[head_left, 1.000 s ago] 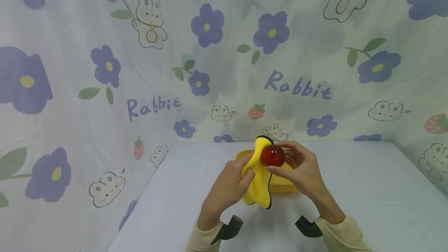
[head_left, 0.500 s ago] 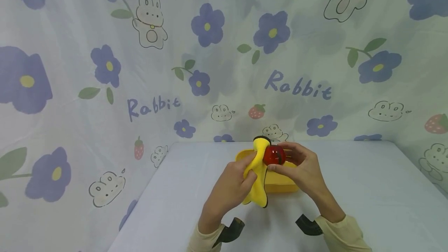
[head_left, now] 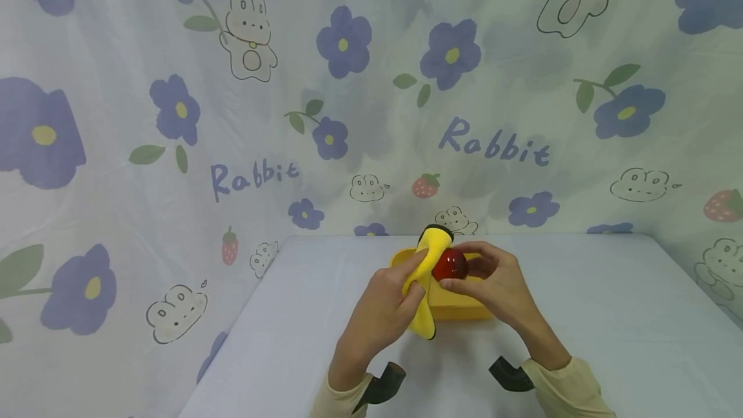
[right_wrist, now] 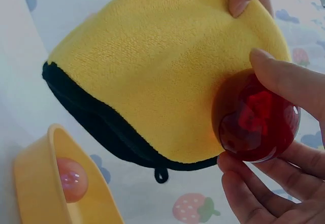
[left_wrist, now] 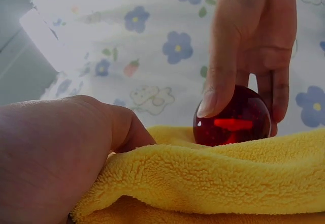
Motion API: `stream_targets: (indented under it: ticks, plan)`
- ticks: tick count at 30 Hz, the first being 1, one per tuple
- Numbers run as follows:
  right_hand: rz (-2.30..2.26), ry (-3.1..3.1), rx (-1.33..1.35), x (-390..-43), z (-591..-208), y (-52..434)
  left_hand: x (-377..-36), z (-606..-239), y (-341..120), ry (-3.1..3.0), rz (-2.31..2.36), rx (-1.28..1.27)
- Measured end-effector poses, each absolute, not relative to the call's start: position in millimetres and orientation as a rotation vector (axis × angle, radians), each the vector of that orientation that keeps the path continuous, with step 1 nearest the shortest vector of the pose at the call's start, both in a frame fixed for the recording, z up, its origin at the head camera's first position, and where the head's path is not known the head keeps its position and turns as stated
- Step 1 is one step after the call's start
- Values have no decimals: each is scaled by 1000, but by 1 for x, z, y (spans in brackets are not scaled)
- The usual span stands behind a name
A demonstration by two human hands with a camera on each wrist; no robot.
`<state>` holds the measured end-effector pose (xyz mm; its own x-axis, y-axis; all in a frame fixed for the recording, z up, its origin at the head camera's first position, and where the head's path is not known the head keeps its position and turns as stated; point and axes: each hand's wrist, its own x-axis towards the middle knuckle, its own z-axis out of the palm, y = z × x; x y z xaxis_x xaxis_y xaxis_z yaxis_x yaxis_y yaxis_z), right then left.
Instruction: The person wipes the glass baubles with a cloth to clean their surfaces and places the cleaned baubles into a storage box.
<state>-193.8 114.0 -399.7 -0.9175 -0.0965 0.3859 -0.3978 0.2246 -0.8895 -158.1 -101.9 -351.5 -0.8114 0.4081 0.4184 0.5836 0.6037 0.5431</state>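
Note:
My right hand holds a shiny, see-through red ball between thumb and fingertips, over the yellow box. In my left hand a yellow fluffy cloth with a black edge is pinched between thumb and fingers, its lower end hanging down. The ball lies against the cloth's fluffy face, as the right wrist view shows, where the black trim carries a small hanging loop. In the left wrist view the cloth hides the ball's underside.
Behind and below the hands stands a yellow box on the white table. A pinkish ball sits inside it. A curtain printed with flowers and rabbits hangs at the back and left.
The red ball has turned in my right fingers and shifted slightly against the cloth. The cloth's hanging end has swung and folded narrower. My left hand has barely moved.

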Motion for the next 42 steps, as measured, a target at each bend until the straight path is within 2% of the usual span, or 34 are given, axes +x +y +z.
stream_targets:
  ticks: [20,34,42]
  plan:
    - [1625,-2266,637,-184,-400,104,-165,-355,-101,-2557,-1007,-829]
    - [1615,-2097,806,-178,-399,100,-175,-359,-114,-2631,-1181,-837]
    - [1653,-2015,777,-179,-393,103,-174,-356,-112,-2679,-1182,-801]
